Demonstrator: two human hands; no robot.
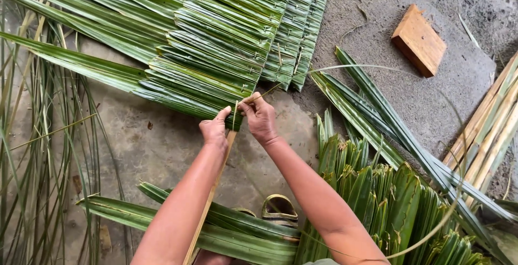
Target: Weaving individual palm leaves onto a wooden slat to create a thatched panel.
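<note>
A panel of folded green palm leaves (216, 44) lies on the ground ahead of me, the leaves lapped side by side over a thin bamboo stick (210, 200) that runs back toward me. My left hand (215, 129) grips the newest folded leaf at the panel's near edge, thumb raised. Right beside it, my right hand (259, 116) pinches a thin pale strip (268, 93) at the same fold. Both hands almost touch.
Loose palm leaves (377, 119) and a stack of folded ones (388, 200) lie at right. Thin leaf ribs (38, 135) cover the left ground. A wooden block (418, 39) sits at top right, bamboo slats (493, 130) at the right edge, a sandal (279, 210) near me.
</note>
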